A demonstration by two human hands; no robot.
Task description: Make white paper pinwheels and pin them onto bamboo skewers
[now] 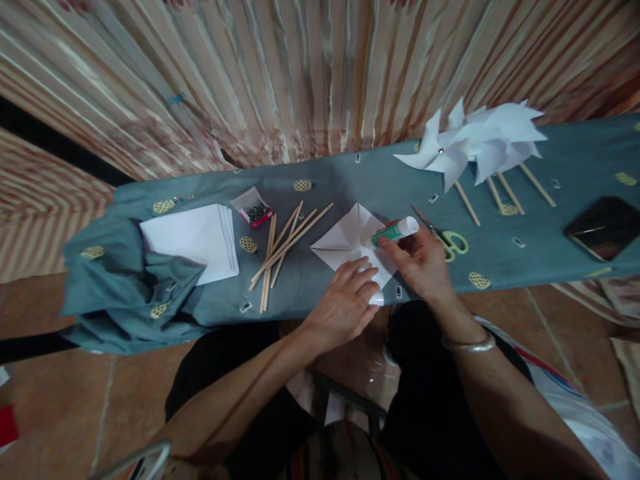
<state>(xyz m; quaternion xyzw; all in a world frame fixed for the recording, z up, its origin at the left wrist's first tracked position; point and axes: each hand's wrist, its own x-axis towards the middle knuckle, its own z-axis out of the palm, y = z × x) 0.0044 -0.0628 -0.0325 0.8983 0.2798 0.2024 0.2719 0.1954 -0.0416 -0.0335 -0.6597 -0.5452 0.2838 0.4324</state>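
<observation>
A square of white paper (336,235) lies cornerwise in front of me, with slits running in from its corners toward the middle. My left hand (347,297) rests on its near part, fingers spread and pressing it down. A small white rounded piece (376,299) shows beside those fingers; I cannot tell whether it is a cap or curled paper. In my right hand (425,261) is a green and white glue stick (393,232), held tilted low over the paper's right side. Green-handled scissors (453,243) lie just behind that hand, partly hidden by it.
Several wooden sticks (285,250) lie crossed left of the paper, near a small red box of dark pins (256,212). Stacked white sheets (193,240) are farther left. Paper pinwheels (480,143) on sticks lie back right, a dark phone (605,228) at the far right. Cloth (350,177) covers the narrow table.
</observation>
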